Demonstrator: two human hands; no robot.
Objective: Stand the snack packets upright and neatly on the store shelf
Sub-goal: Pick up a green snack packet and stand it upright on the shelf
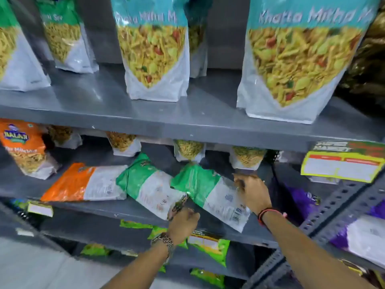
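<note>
Head view: green packet (200, 184) lies flat on the shelf (125, 210) between both hands. The right hand (252, 192) grips its far edge; the left hand (183, 224) is curled at its near corner, grip unclear. Lifting step in hand. Next move calls for tipping it upright.

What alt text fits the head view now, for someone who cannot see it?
Three packets lie flat on the middle shelf: one orange packet and two green. The right hand grips the right green packet; the left hand is curled at the shelf edge by the middle green packet. Mix packets stand upright on the top shelf.
</note>
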